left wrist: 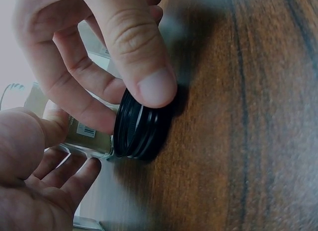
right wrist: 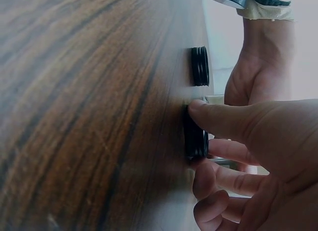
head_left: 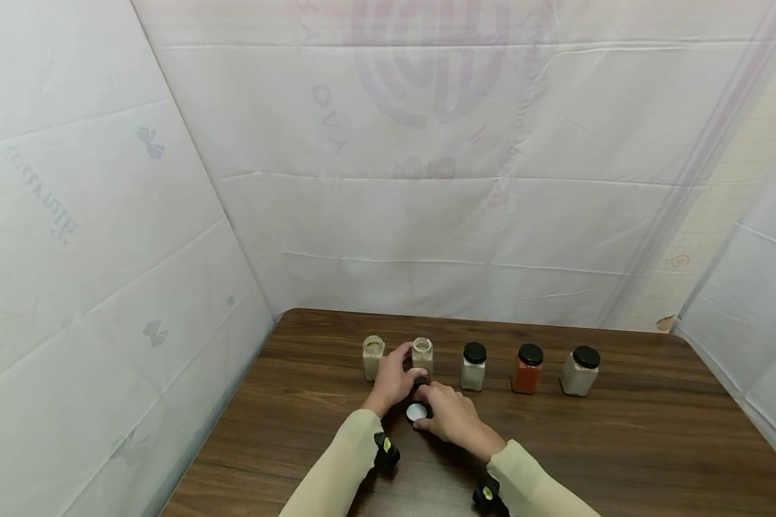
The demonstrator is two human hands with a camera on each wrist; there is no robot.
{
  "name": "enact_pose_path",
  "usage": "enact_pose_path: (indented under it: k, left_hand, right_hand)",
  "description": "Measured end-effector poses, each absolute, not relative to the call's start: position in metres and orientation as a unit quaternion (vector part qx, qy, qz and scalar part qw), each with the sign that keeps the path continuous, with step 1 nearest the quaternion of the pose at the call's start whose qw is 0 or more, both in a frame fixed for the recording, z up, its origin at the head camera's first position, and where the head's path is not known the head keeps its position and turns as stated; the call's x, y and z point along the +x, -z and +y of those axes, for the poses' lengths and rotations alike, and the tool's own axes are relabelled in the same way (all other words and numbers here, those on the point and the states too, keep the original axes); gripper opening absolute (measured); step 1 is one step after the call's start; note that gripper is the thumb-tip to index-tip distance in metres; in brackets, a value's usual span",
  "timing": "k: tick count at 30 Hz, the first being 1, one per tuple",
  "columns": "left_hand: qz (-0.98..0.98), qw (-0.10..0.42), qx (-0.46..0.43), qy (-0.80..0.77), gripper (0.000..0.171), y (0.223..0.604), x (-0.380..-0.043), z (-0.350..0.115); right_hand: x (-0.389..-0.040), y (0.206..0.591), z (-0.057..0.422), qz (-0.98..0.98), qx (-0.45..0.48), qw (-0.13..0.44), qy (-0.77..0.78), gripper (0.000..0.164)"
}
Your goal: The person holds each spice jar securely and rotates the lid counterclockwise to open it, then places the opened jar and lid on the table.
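My left hand (head_left: 393,377) holds an open glass jar (head_left: 422,352) of pale powder, thumb on one side and fingers on the other. In the left wrist view a barcode label shows on this jar (left wrist: 85,130). My right hand (head_left: 451,415) pinches a black screw lid (head_left: 417,411), its white inside facing up, low at the tabletop in front of the jar. The thumb and fingers also show around this lid (right wrist: 197,136) in the right wrist view. A second black lid (right wrist: 200,66) lies farther along, nearer the left arm.
Another lidless jar (head_left: 373,357) of pale powder stands left of the left hand. To the right stand a black-lidded pale jar (head_left: 473,370), a red-filled jar (head_left: 527,370) and a greyish jar (head_left: 579,373). The brown wooden table (head_left: 621,438) meets white sheet walls (head_left: 427,215).
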State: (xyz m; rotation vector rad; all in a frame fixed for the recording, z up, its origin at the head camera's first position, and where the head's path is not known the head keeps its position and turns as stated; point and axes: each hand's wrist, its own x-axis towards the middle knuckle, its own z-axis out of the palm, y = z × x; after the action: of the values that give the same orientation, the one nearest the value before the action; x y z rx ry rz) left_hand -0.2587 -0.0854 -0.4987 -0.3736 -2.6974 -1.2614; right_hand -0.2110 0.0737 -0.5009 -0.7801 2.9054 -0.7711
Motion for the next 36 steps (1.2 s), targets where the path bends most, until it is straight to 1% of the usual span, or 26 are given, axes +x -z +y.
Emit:
enact_pose_path:
  k: [18,24,31,36]
  left_hand:
    - [-0.897,0.065,-0.118,0.422,0.047,0.498,-0.259,-0.084]
    - [-0.893,0.07,-0.129,0.426,0.047,0.5,-0.258,-0.084]
    - [-0.887,0.05,-0.129,0.44,0.052,0.503,-0.257,-0.087]
    - [-0.886,0.054,-0.133,0.441,0.055,0.506,-0.257,-0.088]
  right_hand:
    - [-0.211,0.498,0.08,0.934,-0.263,0.012,0.241,0.04]
    - [-0.209,0.493,0.088,0.932,-0.263,0.008,0.249,0.04]
    - [-0.204,0.487,0.098,0.934,-0.251,0.009,0.255,0.038]
    - [-0.204,0.484,0.103,0.936,-0.248,-0.001,0.252,0.04]
